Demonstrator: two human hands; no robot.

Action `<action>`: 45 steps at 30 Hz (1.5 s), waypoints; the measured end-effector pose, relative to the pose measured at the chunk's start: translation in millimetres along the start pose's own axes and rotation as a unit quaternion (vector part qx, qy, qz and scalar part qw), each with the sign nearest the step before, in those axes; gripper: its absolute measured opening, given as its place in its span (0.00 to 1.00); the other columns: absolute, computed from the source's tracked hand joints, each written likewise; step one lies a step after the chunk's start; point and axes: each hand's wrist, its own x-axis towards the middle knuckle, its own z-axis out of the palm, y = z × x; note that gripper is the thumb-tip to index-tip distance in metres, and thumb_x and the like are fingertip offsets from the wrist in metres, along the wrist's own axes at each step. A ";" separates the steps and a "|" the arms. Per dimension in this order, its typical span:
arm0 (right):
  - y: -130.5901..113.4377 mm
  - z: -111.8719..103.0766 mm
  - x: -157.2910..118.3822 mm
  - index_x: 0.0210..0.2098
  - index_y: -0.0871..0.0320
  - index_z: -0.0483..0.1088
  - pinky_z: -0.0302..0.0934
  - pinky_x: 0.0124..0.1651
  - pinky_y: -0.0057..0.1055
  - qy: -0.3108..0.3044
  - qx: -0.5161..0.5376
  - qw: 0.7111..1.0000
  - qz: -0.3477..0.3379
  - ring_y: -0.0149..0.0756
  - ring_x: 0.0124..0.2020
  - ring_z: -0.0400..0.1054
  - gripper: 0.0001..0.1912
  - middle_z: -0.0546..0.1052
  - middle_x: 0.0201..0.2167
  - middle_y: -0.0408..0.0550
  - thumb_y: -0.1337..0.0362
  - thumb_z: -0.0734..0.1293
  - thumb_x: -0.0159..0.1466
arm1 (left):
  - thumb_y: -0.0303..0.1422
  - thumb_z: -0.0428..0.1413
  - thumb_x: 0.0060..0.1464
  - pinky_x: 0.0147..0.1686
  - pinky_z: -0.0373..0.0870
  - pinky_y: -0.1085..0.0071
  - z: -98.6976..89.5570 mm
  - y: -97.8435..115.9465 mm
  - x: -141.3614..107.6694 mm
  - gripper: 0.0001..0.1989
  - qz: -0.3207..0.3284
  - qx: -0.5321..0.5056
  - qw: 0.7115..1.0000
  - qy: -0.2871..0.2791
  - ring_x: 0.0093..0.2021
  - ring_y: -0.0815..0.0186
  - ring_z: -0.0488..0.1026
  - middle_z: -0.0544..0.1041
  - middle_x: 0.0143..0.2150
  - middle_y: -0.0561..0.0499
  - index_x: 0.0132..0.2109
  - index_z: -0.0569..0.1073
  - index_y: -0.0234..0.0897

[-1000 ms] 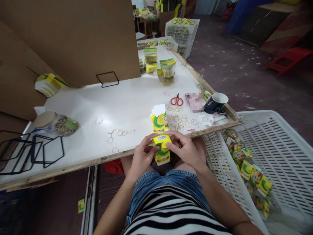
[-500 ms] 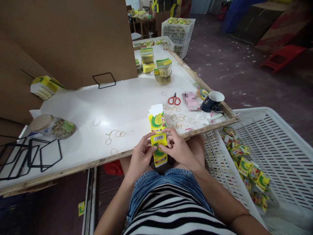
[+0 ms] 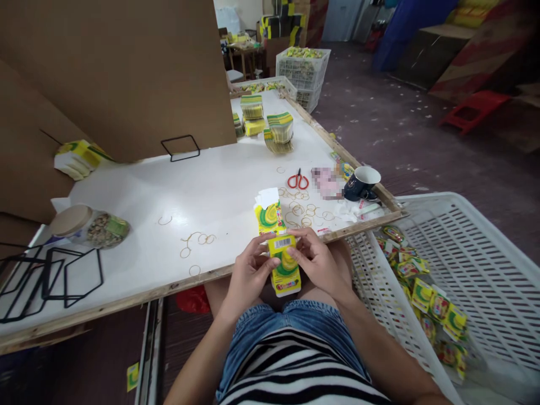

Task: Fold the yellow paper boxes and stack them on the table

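Note:
Over my lap at the table's front edge, a small yellow and green carton with a barcode on its top end is held between both hands. My left hand grips its left side, thumb on the front. My right hand pinches its right side, thumb on the front and fingers near the top. Just behind it on the table lie more yellow printed cartons with white flaps at their far end. Rubber bands are scattered to the right of these, and red-handled scissors lie beyond.
A dark mug stands near the table's right edge. A white basket with packets is at right. Banded carton stacks sit at the back, a lidded jar and black wire frames at left. Cardboard walls the far side.
The carton in my hands has shifted slightly right, away from the cartons behind it, and looks fuller in shape. The view has tilted up slightly.

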 end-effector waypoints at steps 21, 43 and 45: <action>0.1 8.5 4.3 0.42 0.56 0.71 0.64 0.36 0.33 0.159 0.055 0.985 0.037 0.36 0.34 0.68 0.12 0.77 0.37 0.50 0.56 0.65 0.64 | 0.38 0.59 0.52 0.32 0.66 0.72 -27.6 -18.7 28.7 0.17 0.016 0.120 0.981 0.150 0.29 0.68 0.70 0.71 0.28 0.55 0.47 0.70 0.34; -22.6 39.3 -5.3 0.45 0.51 0.60 0.58 0.31 0.27 0.048 0.091 0.993 -0.061 0.30 0.29 0.60 0.13 0.64 0.31 0.40 0.63 0.66 0.63 | 0.46 0.64 0.47 0.46 0.72 0.61 -7.4 -17.8 -8.7 0.27 -0.090 -0.160 0.981 -0.069 0.47 0.53 0.76 0.80 0.45 0.42 0.52 0.74 0.37; -19.5 37.6 -6.8 0.50 0.51 0.60 0.60 0.34 0.29 0.094 0.051 0.992 -0.060 0.31 0.31 0.59 0.17 0.66 0.36 0.42 0.63 0.66 0.63 | 0.45 0.65 0.47 0.44 0.74 0.62 -7.0 -17.8 -6.5 0.25 -0.091 -0.168 0.981 -0.031 0.45 0.54 0.78 0.81 0.42 0.42 0.49 0.76 0.36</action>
